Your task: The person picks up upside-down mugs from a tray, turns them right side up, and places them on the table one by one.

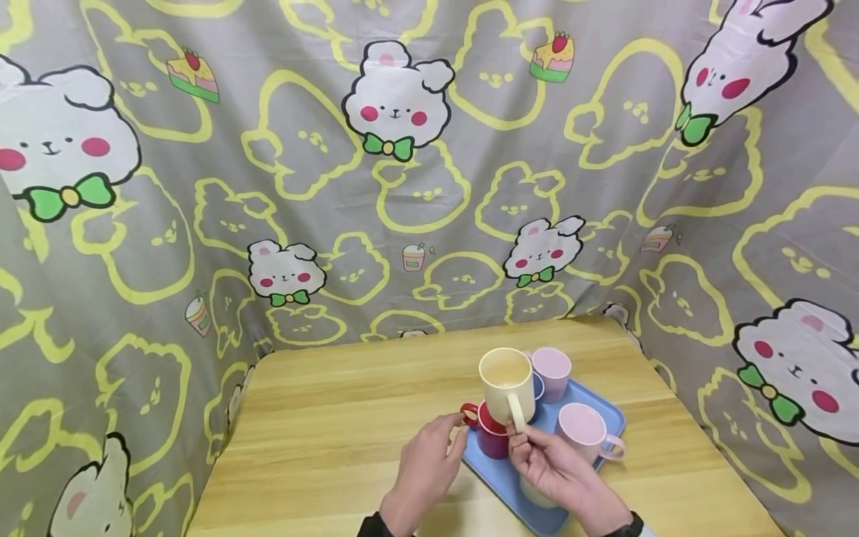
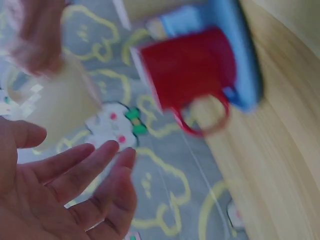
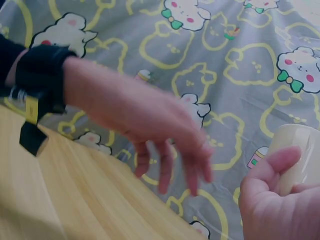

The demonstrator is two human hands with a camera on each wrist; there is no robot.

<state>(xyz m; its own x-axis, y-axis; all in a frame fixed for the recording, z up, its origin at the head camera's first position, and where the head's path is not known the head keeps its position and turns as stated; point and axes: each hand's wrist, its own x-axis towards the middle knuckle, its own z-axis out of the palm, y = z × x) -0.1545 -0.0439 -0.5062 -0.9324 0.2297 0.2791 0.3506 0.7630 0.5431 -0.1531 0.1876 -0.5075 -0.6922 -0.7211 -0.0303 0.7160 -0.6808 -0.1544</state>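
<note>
Cream mug [image 1: 506, 389], red mug [image 1: 493, 441]

Person's left hand [image 1: 429, 461] held out, fingers loosely bent, thumb apart, right hand [image 1: 552, 468] near it, thumb and fingers pinching.

Cream mug [image 1: 505, 389], upright in right hand [image 1: 552, 468]

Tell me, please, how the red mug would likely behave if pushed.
The red mug is probably stiff, judging by its smooth, firm-looking wall. Standing upright on its wide base, it may slide on the blue tray before tipping.
</note>
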